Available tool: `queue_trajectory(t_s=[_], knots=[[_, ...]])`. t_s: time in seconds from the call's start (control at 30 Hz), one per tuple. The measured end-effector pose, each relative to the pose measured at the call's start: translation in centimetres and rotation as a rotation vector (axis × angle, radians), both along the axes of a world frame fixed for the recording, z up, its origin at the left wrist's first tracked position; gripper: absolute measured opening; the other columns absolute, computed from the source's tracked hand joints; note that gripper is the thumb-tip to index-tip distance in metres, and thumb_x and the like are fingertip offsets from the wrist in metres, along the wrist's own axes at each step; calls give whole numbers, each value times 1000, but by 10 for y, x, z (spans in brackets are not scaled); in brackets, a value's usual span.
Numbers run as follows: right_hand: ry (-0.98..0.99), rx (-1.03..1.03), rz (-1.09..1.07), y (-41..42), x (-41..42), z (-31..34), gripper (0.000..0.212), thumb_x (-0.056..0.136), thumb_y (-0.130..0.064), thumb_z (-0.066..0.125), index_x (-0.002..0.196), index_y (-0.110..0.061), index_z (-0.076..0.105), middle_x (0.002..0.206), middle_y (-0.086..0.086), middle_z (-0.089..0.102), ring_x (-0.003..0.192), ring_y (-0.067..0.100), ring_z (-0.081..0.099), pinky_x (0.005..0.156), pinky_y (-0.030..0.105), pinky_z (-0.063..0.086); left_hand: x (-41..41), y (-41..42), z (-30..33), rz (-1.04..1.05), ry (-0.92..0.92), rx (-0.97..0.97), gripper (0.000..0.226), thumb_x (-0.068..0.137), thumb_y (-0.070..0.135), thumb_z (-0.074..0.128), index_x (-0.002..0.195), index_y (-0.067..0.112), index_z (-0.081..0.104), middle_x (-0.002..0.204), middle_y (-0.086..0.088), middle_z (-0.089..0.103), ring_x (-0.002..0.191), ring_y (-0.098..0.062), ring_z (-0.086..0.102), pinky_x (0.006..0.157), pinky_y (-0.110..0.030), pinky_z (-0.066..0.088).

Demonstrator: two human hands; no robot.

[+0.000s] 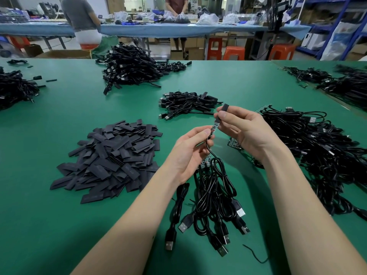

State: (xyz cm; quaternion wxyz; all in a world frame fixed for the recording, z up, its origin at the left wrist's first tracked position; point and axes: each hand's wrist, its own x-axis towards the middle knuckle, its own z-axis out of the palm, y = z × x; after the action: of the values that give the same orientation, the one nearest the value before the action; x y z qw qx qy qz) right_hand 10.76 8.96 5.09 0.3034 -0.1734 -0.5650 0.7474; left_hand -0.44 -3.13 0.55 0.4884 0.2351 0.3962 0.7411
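Note:
My left hand [190, 153] pinches the cable end of a small circuit board [214, 128], and also grips a bundle of black USB cables [210, 197] that hangs down to the green table [59, 120]. My right hand [240, 130] pinches a black heat-shrink sleeve [224, 110] over the board's upper end. The board is tilted, its middle showing between my two hands. USB plugs [183, 227] of the bundle lie on the table below.
A heap of flat black sleeves [113, 155] lies left of my hands. Piles of cables sit ahead [186, 105], at the back [131, 66], at right [321, 155] and far left [14, 88]. Two people stand at a blue table [178, 28] behind.

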Motion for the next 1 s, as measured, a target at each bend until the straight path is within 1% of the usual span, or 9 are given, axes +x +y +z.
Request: queue_trajectory(t_s=[0.17, 0.27, 0.4, 0.53, 0.63, 0.77, 0.83, 0.9, 1.0], knots=[[-48, -47, 119, 7, 9, 1, 26, 76, -12, 74, 102, -8, 74, 98, 7, 77, 88, 14, 73, 78, 20, 57, 1, 0, 0, 2, 4, 12, 12, 95, 9, 59, 102, 15, 67, 78, 3, 65, 65, -6, 57, 66, -21, 38], [-49, -40, 137, 7, 11, 1, 23, 78, -10, 72, 101, -8, 74, 99, 7, 77, 90, 16, 73, 79, 22, 57, 0, -1, 0, -2, 3, 25, 13, 90, 10, 63, 100, 16, 62, 77, 2, 66, 64, -7, 58, 67, -21, 40], [-32, -9, 130, 3, 8, -4, 19, 78, -10, 73, 97, -12, 76, 98, 7, 77, 87, 15, 73, 80, 24, 58, 0, -2, 0, -11, 10, 34, 20, 79, 17, 68, 96, 17, 58, 78, 2, 67, 64, -6, 59, 68, -21, 40], [-113, 2, 195, 1, 6, -8, 19, 75, -15, 77, 95, -14, 77, 97, 11, 77, 82, 18, 73, 79, 24, 58, -1, -3, 0, -31, 25, 35, 17, 80, 19, 69, 92, 19, 56, 81, 2, 67, 65, -5, 60, 64, -18, 41], [-137, 33, 216, 3, 8, -6, 16, 75, -18, 79, 90, -17, 78, 97, 9, 76, 82, 15, 71, 78, 23, 57, -1, -4, 0, -47, 25, 38, 16, 82, 19, 68, 92, 19, 55, 81, 2, 68, 65, -6, 60, 64, -17, 44], [-199, 74, 210, 6, 11, 0, 19, 77, -18, 78, 93, -9, 72, 91, 7, 73, 73, 12, 65, 72, 20, 55, 2, -1, -2, -24, 64, 20, 9, 93, 15, 62, 95, 18, 54, 81, 2, 70, 65, -8, 61, 65, -19, 47], [-194, 41, 152, 6, 9, 0, 22, 77, -17, 77, 96, -7, 71, 87, 8, 73, 70, 12, 65, 69, 19, 55, 4, 1, -2, -2, 84, 25, 10, 94, 14, 64, 96, 18, 55, 84, 1, 70, 68, -10, 61, 64, -19, 48], [-181, -6, 106, 6, 8, 0, 27, 75, -16, 75, 100, -6, 72, 86, 7, 73, 68, 10, 65, 67, 18, 56, 4, 1, -3, 8, 88, 40, 14, 91, 7, 66, 97, 16, 57, 86, -3, 66, 73, -13, 60, 63, -20, 50], [-177, -64, 103, 8, 10, 0, 28, 74, -15, 76, 100, -4, 75, 82, 5, 72, 66, 9, 65, 66, 16, 56, 4, 0, -3, 14, 110, 38, 17, 92, -1, 62, 98, 14, 59, 90, -8, 65, 74, -14, 61, 66, -20, 52]])
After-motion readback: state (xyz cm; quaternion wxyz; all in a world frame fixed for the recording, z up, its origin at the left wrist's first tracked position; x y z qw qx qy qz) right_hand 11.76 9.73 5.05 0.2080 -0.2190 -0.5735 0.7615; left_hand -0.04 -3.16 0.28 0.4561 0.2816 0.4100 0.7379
